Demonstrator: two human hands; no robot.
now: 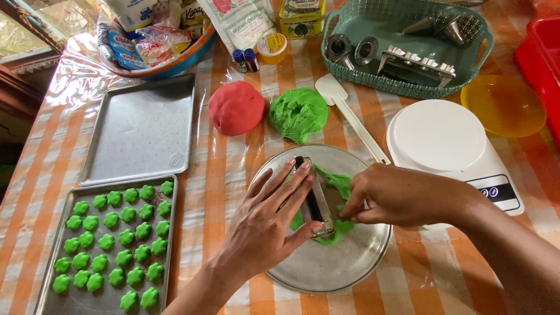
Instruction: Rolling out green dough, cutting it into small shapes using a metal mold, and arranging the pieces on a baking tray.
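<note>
The left hand [265, 224] grips a metal mould [315, 198] on the round metal plate [350, 262], fingers clamped around it. The right hand [396, 195] pinches green dough [338, 186] at the mould's side, fingertips together.

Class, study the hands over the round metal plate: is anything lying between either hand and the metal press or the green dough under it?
Nothing visible does. The left hand already rests on the metal press, and the right hand touches the green dough beside it on the round plate. The white spatula lies behind, clear of both.
</note>
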